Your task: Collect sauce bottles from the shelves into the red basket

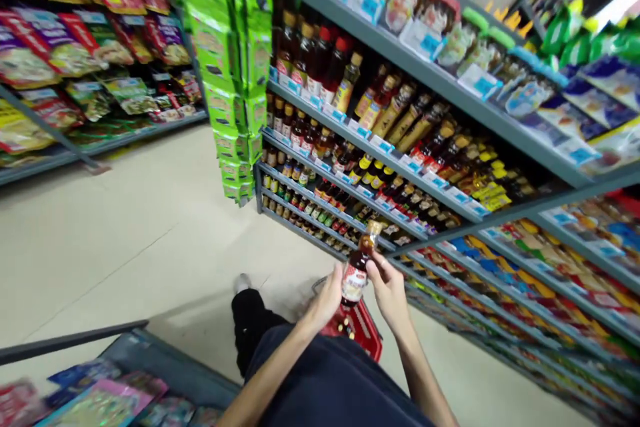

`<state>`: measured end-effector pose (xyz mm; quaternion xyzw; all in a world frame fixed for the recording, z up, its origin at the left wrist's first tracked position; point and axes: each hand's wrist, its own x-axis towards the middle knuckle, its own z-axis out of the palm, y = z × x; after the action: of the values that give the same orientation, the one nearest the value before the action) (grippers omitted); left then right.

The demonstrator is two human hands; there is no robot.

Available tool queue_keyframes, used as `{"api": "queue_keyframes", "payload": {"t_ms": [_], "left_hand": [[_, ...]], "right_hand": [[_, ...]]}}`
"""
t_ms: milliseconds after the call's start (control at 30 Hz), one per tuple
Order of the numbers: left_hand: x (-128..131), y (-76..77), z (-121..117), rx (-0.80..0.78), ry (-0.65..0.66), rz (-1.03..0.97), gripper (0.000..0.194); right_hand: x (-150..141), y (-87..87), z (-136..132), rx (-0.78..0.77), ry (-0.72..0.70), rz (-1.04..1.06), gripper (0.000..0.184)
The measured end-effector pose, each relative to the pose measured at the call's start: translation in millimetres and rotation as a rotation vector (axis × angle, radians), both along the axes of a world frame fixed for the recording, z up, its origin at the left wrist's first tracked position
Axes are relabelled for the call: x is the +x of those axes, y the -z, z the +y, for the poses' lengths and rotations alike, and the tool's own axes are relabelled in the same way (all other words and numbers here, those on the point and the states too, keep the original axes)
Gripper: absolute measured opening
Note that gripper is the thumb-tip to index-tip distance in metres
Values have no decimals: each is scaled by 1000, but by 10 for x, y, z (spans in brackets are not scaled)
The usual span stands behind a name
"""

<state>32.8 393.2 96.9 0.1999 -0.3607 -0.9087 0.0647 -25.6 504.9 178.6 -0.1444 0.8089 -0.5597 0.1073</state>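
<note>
A dark sauce bottle (pixel 355 281) with a white and red label and a pale cap is held up in front of my body, tilted slightly to the right. My left hand (pixel 327 297) grips its lower left side. My right hand (pixel 387 287) is closed on its upper right side, thumb against the glass near the neck. Below the bottle is a red shopping basket (pixel 369 330), partly hidden by my hands and shirt, with a few small items inside that I cannot make out.
Shelves (pixel 320 110) of sauce bottles stand ahead, with packaged goods further right. Green hanging packets (pixel 215 60) dangle at the shelf end. Bagged foods fill a rack (pixel 75 147) at the left. A low display (pixel 165 360) with packets sits at lower left. Pale floor (pixel 150 233) lies between.
</note>
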Motion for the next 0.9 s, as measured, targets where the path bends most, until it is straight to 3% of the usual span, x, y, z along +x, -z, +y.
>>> {"api": "queue_keyframes", "payload": {"t_ms": [100, 167, 400, 567, 733, 900], "left_hand": [[-107, -97, -155, -207, 186, 147, 74], [-154, -137, -186, -266, 236, 161, 76], [3, -81, 47, -320, 264, 220, 78], [176, -122, 102, -311, 305, 224, 61], [204, -189, -169, -432, 342, 229, 62], [70, -201, -576, -472, 417, 248, 73]], "right_hand": [[-61, -19, -44, -56, 15, 9, 49], [-75, -5, -12, -91, 41, -1, 46], [-63, 128, 280, -168, 71, -82, 42], [-125, 157, 372, -334, 77, -119, 46], [-211, 91, 232, -374, -32, -126, 40], [-379, -104, -108, -203, -96, -59, 38]]}}
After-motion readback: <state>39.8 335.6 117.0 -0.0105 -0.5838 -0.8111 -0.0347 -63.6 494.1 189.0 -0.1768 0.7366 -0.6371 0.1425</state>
